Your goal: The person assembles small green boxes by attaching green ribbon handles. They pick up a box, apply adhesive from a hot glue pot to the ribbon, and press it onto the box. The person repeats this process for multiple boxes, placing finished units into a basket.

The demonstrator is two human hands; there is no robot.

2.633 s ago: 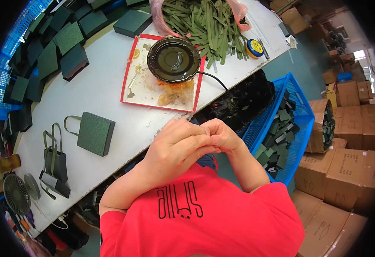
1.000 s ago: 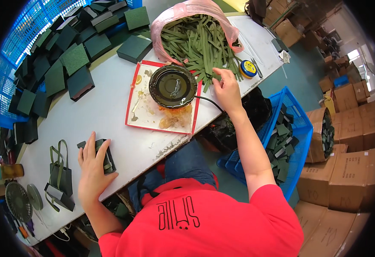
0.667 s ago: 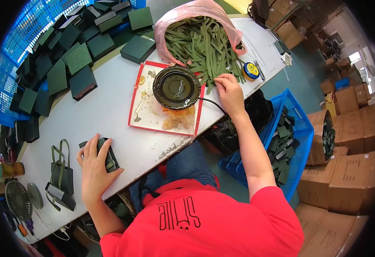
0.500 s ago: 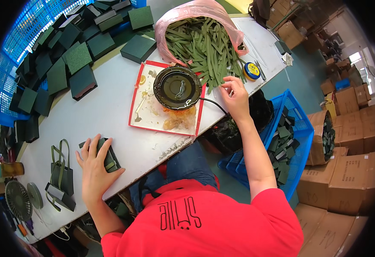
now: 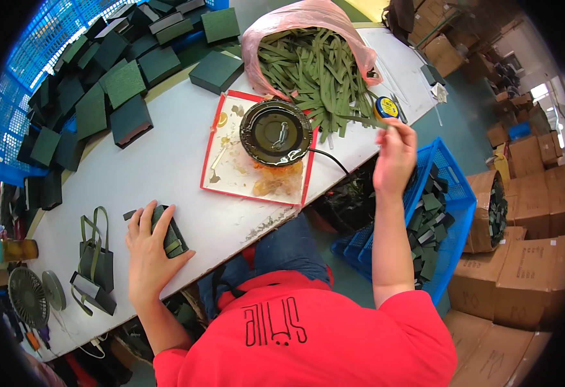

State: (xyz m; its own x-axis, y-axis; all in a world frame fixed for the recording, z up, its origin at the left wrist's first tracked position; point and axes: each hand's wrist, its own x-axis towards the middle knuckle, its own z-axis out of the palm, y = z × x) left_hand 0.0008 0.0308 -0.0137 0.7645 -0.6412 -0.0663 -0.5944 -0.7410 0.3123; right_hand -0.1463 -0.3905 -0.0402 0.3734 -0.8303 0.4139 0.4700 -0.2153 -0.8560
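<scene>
My left hand (image 5: pixel 150 255) rests over a small dark green box (image 5: pixel 175 240) near the table's front edge, fingers on its far side and thumb at its near end. A green ribbon lies across that box. Out to the right, my right hand (image 5: pixel 395 158) pinches the end of a green ribbon strip (image 5: pixel 360 120). This strip stretches from the heap of green ribbon strips (image 5: pixel 314 71), which spills out of a pink plastic bag (image 5: pixel 256 48). Nearest to the right hand is a round blue and yellow tin (image 5: pixel 386 108).
A round black pot (image 5: pixel 276 132) of dark liquid sits on a stained red-rimmed tray (image 5: pixel 237 184), its cord crossing the table edge. Many green boxes (image 5: pixel 124 84) are piled at left. Two ribbon-handled boxes (image 5: pixel 95 266) and a fan (image 5: pixel 29 297) stand left. A blue crate (image 5: pixel 456 193) is at right.
My right hand has moved right, away from the ribbon heap, and now draws out a strip. My left hand stays on the box. The whole view has shifted slightly.
</scene>
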